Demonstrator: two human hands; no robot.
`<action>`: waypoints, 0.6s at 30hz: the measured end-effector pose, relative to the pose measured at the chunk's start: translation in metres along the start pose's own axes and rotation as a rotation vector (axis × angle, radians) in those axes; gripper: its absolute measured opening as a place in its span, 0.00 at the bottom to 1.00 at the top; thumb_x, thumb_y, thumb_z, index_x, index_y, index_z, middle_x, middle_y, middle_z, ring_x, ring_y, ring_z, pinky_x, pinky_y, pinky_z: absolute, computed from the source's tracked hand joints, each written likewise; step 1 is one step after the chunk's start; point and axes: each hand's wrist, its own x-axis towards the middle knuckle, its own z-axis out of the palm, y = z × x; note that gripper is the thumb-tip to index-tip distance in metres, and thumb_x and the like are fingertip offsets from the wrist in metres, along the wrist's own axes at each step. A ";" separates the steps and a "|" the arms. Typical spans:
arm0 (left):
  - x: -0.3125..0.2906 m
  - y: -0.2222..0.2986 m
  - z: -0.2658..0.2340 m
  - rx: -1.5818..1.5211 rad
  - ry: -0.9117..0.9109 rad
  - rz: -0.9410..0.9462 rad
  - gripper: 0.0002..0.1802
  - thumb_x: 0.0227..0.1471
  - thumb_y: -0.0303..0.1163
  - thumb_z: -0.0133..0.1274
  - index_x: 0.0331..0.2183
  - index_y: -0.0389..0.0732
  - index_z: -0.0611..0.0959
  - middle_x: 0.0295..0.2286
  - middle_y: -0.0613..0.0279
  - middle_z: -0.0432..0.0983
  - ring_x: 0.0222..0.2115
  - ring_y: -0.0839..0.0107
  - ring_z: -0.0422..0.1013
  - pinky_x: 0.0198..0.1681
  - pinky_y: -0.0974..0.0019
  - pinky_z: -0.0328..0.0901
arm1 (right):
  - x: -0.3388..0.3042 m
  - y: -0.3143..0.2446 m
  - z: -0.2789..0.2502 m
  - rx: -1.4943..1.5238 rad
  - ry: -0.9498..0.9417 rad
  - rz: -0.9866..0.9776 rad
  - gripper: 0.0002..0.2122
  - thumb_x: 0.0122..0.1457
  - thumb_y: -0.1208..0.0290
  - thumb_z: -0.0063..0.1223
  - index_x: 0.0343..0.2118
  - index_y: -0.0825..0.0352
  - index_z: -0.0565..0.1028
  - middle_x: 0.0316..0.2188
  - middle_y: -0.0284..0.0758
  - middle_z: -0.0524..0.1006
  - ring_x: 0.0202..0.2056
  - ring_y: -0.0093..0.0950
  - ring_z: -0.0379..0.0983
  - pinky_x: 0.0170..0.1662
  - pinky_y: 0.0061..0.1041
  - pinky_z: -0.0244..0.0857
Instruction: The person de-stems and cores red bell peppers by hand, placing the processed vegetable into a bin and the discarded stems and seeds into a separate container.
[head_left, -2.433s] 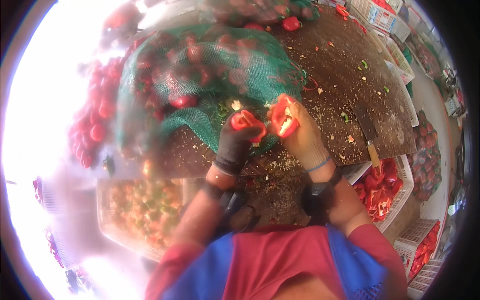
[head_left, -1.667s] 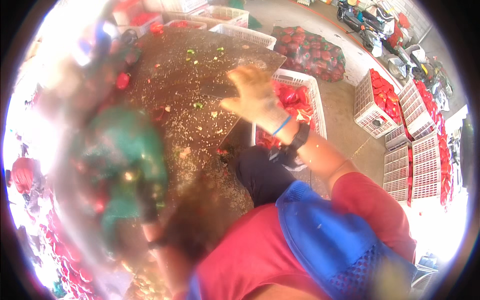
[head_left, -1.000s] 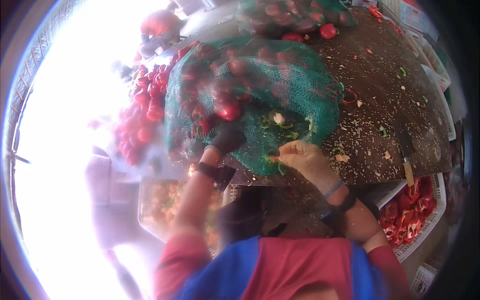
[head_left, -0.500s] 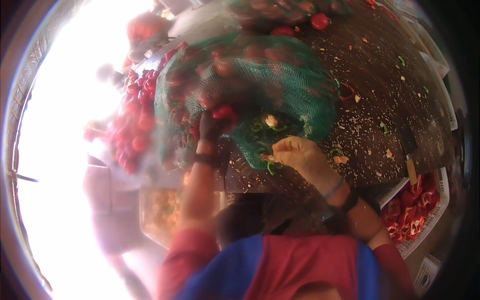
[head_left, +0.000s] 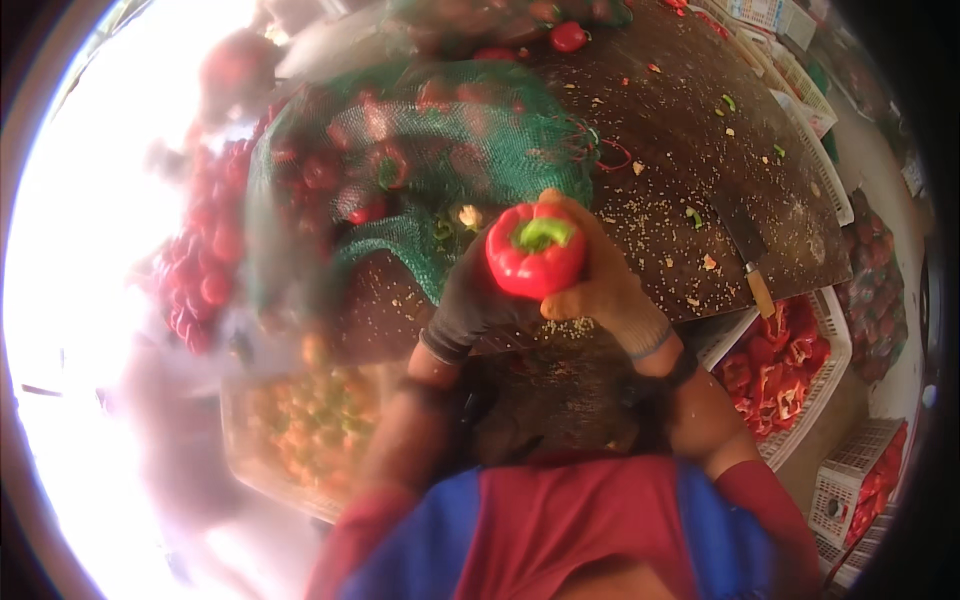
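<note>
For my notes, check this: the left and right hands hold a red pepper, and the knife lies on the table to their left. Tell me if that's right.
The side is wrong: the left hand and right hand hold a red pepper, but the head view shows the knife lying on the table to their right.

Left hand [head_left: 470, 300] and curled right hand [head_left: 608, 285] close together

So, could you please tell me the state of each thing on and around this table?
Red pepper: whole, green stem attached
Left hand: gloved, gripping the pepper
Right hand: gloved, gripping the pepper
Green mesh bag: holding red peppers
Table: strewn with seeds
Knife: lying on the table
Right crate: filled with cut red peppers
Left crate: loaded, contents blurred
</note>
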 end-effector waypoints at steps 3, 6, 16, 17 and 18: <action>-0.004 -0.009 0.002 0.093 -0.049 0.101 0.47 0.35 0.35 0.75 0.57 0.37 0.71 0.50 0.60 0.73 0.50 0.69 0.70 0.55 0.63 0.66 | -0.008 -0.012 0.000 -0.043 -0.051 0.146 0.52 0.30 0.65 0.80 0.63 0.68 0.61 0.60 0.41 0.67 0.62 0.34 0.61 0.64 0.32 0.56; -0.007 -0.011 0.004 0.252 0.002 0.131 0.44 0.36 0.37 0.75 0.54 0.35 0.72 0.47 0.58 0.75 0.47 0.69 0.72 0.52 0.64 0.68 | -0.006 -0.025 0.003 -0.260 -0.085 0.169 0.51 0.31 0.68 0.77 0.63 0.67 0.61 0.59 0.37 0.68 0.60 0.30 0.63 0.64 0.31 0.57; -0.006 -0.022 0.008 0.190 0.060 0.156 0.39 0.36 0.36 0.74 0.50 0.36 0.76 0.43 0.61 0.77 0.42 0.73 0.73 0.47 0.66 0.69 | 0.003 -0.021 0.000 -0.432 -0.085 0.024 0.43 0.31 0.61 0.76 0.56 0.65 0.70 0.50 0.41 0.76 0.52 0.33 0.73 0.56 0.30 0.66; -0.007 -0.024 0.006 0.192 0.067 0.138 0.39 0.36 0.36 0.74 0.50 0.36 0.76 0.42 0.61 0.77 0.42 0.73 0.73 0.47 0.66 0.69 | 0.003 -0.023 0.002 -0.445 -0.077 0.053 0.42 0.31 0.62 0.76 0.55 0.65 0.71 0.49 0.40 0.76 0.51 0.32 0.74 0.55 0.30 0.67; -0.008 -0.025 0.005 0.223 0.086 0.138 0.39 0.36 0.36 0.74 0.49 0.36 0.76 0.42 0.62 0.77 0.41 0.74 0.73 0.47 0.67 0.69 | 0.003 -0.030 0.006 -0.457 -0.069 0.082 0.40 0.31 0.63 0.76 0.54 0.66 0.72 0.48 0.39 0.77 0.49 0.31 0.74 0.54 0.29 0.67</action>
